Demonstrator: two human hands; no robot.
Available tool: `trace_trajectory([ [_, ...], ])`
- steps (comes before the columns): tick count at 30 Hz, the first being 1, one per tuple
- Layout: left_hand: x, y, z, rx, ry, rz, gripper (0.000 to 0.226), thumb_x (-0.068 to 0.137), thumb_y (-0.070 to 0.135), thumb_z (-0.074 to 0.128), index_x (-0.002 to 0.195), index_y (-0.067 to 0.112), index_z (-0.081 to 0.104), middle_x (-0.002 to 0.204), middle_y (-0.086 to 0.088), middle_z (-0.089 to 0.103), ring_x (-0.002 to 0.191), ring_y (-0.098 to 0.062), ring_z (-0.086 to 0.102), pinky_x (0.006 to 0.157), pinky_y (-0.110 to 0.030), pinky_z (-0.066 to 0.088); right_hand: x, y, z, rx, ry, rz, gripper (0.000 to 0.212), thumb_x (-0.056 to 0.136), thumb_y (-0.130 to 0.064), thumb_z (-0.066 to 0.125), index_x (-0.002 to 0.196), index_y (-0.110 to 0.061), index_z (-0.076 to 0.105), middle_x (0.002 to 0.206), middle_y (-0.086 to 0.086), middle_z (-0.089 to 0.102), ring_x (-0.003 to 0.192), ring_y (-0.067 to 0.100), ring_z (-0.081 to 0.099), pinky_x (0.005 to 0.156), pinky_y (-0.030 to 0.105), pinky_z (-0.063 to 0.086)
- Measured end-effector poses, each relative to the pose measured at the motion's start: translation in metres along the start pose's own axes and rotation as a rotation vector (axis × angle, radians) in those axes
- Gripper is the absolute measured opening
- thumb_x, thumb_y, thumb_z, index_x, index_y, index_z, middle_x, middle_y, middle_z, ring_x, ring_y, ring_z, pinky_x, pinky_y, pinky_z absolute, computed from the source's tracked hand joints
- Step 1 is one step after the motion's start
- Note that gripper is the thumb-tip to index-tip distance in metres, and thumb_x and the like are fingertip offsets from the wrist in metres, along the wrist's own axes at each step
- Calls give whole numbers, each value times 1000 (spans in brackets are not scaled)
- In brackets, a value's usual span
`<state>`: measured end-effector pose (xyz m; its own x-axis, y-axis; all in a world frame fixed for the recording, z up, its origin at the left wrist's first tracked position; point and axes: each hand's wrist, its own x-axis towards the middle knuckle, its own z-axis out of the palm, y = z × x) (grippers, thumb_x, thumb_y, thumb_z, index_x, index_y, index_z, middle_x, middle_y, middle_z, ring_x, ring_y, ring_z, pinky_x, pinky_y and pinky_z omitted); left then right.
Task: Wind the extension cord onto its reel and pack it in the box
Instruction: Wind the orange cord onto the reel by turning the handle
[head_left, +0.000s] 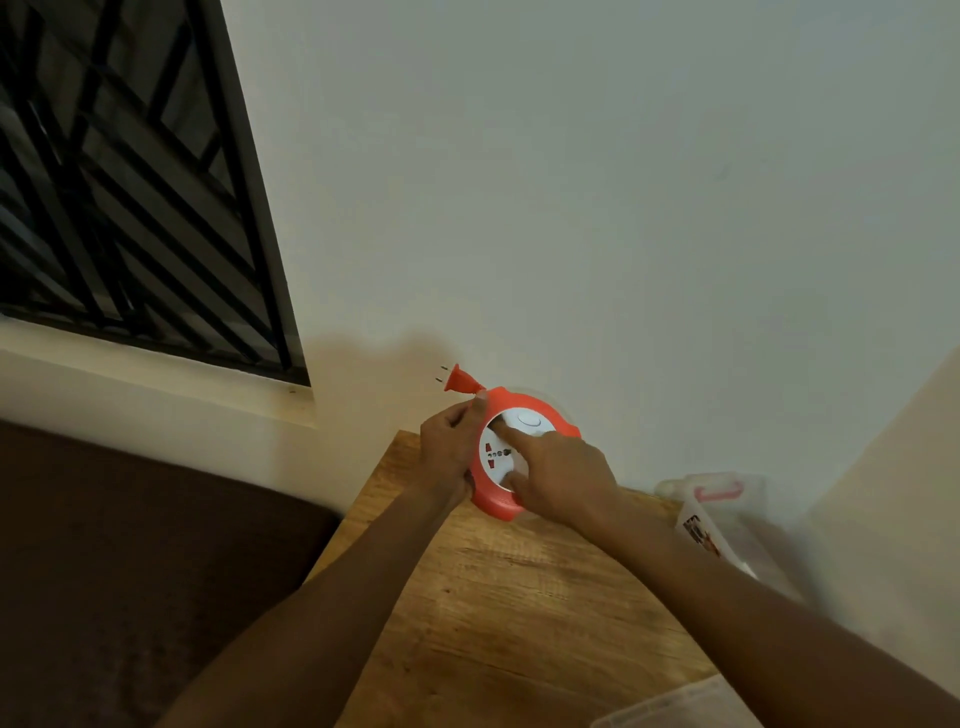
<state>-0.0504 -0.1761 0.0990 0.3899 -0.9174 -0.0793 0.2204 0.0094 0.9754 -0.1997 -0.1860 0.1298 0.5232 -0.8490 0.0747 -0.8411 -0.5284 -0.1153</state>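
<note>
The extension cord reel (558, 415) is a round orange case with a white socket face, held tilted above the far end of the wooden table (519, 597). Its orange plug (460, 378) sticks out at the upper left with two prongs pointing left; no loose cord shows. My left hand (449, 449) grips the reel's left rim, thumb up near the plug. My right hand (556, 478) rests on the white face, index finger stretched to its upper part and thumb at the lower edge. A clear plastic box (722, 519) with a pink handle stands at the table's right.
A white wall rises right behind the table. A barred window (130, 182) and its sill are at the left, with a dark brown surface (130, 571) below. A clear plastic lid (675, 706) lies at the table's near right edge.
</note>
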Motion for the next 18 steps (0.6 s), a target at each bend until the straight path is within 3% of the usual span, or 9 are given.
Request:
trace_trajectory([
  [3, 5, -3, -11, -111, 48, -54, 36, 98, 41, 67, 113, 10, 76, 103, -13, 82, 89, -34, 80, 78, -48, 67, -4, 13, -4, 7, 175, -130, 58, 89, -43, 58, 144, -35, 42, 134, 4, 58, 119, 26, 55, 93, 41, 50],
  [5, 9, -4, -19, -121, 80, -80, 33, 97, 43, 68, 108, 13, 78, 93, -8, 83, 79, -30, 81, 67, -43, 67, -5, 22, -1, 169, 288, -41, 62, 83, -35, 65, 142, -29, 46, 131, 7, 53, 117, 28, 51, 91, 41, 50],
  [6, 11, -6, -23, -128, 89, -97, 31, 97, 45, 69, 104, 16, 78, 90, -5, 84, 76, -27, 81, 62, -39, 66, -4, 25, 2, 313, 279, 72, 67, 82, -33, 68, 144, -27, 42, 134, 9, 48, 120, 29, 49, 93, 42, 49],
  [8, 15, -10, -28, -152, 92, -135, 27, 96, 48, 69, 97, 23, 79, 92, -5, 84, 76, -27, 82, 60, -39, 65, -1, 26, 5, 716, 95, 350, 72, 85, -33, 71, 147, -21, 37, 136, 8, 49, 119, 28, 55, 95, 44, 51],
  [11, 21, -17, -36, -127, 62, -151, 25, 95, 48, 70, 94, 26, 82, 97, -6, 84, 80, -29, 82, 63, -41, 65, 3, 21, 21, 1224, -63, 554, 49, 89, -24, 71, 133, -10, 54, 102, 4, 70, 80, 20, 73, 65, 37, 62],
  [15, 25, -20, -52, 17, -18, -175, 20, 100, 39, 67, 99, 24, 80, 97, -6, 84, 79, -24, 81, 60, -34, 64, 9, 15, 47, 1359, -67, 631, 41, 89, -18, 72, 126, -6, 59, 92, 10, 74, 73, 20, 75, 57, 29, 58],
  [18, 35, -24, -68, 99, -89, -231, 11, 95, 15, 67, 96, 18, 77, 90, -6, 83, 74, -22, 79, 53, -28, 60, 21, 7, 60, 1357, -84, 678, 39, 89, -14, 72, 125, -7, 59, 92, 10, 73, 74, 22, 74, 57, 29, 59],
])
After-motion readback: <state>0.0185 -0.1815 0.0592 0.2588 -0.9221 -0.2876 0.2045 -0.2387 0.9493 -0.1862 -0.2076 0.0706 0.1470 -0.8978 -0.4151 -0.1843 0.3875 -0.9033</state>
